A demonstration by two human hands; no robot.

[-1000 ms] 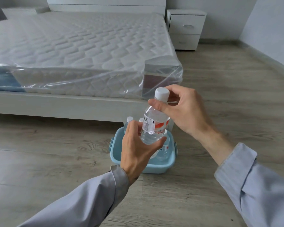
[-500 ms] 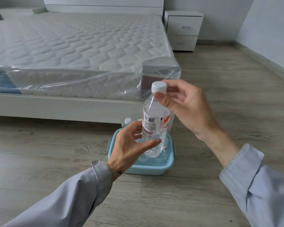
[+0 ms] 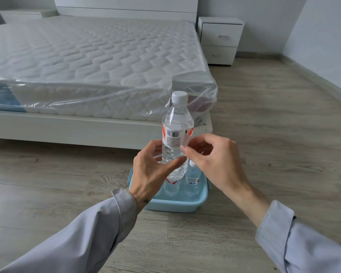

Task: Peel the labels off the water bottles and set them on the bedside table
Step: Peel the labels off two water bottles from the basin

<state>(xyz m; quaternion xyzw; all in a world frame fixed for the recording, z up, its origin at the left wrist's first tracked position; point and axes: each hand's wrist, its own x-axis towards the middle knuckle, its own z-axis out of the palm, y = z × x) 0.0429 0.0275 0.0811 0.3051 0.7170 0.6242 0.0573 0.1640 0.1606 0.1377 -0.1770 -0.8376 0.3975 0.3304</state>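
We see a clear water bottle [image 3: 175, 138] with white cap and red-and-white barcode label [image 3: 174, 137], upright above the blue tub [image 3: 202, 201]; our left hand [image 3: 154, 170] grips its lower body; our right hand [image 3: 213, 158] pinches the label's edge; wood floor [image 3: 274, 134] beneath, bed [image 3: 87, 66] far left, bedside table [image 3: 220, 39] far right.

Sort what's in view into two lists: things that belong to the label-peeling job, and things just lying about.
Part of the job:
- held water bottle, label still on
- left hand, gripping it
- right hand, fingers at the label's edge
- two labelled bottles in the blue tub
- bedside table

Just there:
- plastic-wrapped mattress
- bed frame
- wooden floor
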